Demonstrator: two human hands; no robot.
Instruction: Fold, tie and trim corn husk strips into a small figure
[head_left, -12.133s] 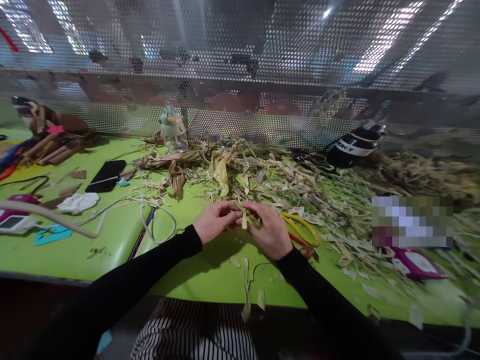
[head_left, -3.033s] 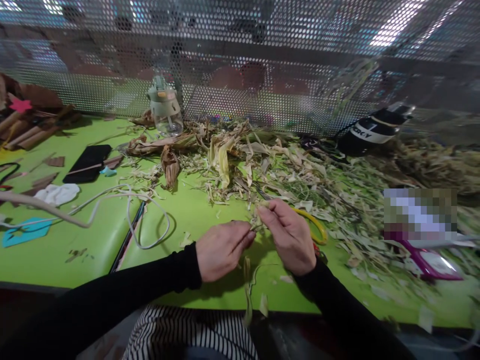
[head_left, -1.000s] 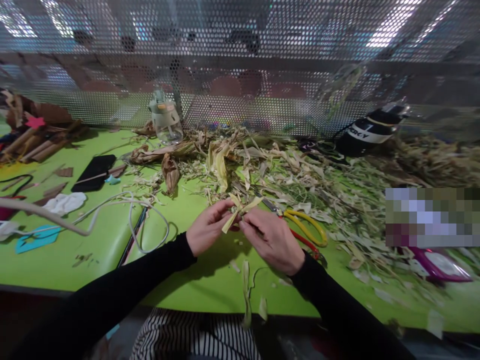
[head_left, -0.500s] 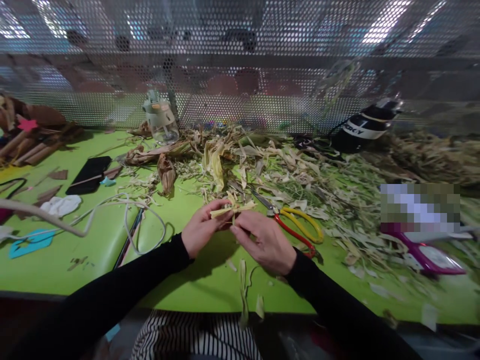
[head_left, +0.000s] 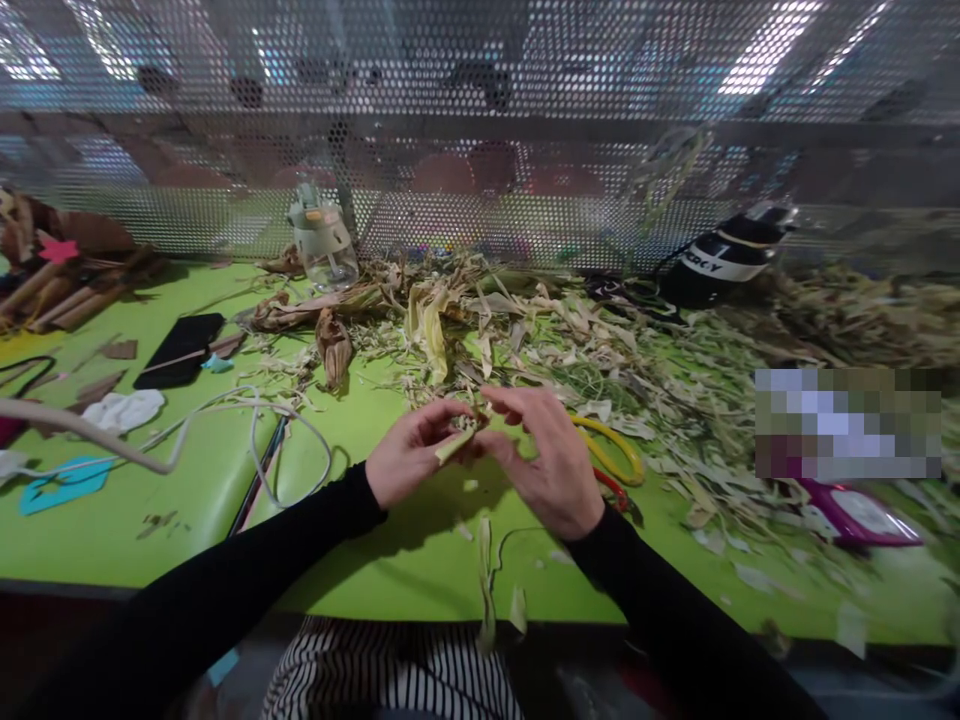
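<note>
Over the near middle of the table, my left hand is closed around a small bundle of pale corn husk, and one flat end sticks out below its fingers. Beside it, my right hand has its thumb and fingers apart, the fingertips close to the bundle's right side. Whether they touch it I cannot tell. Partly hidden behind my right hand lie pliers with a yellow handle and a red one. Below my hands, a thin husk strip hangs toward the table's front edge.
Dried husks and shreds spread over the back and right of the green table. A clear bottle, a black bottle, a phone, a looped white cable and a magenta device lie around. Perforated metal stands behind.
My right hand has opened from a pinch at the husk, its fingers lifting and spreading. The bundle has turned in my left hand, its flat end now pointing down-left. The pliers are more covered.
</note>
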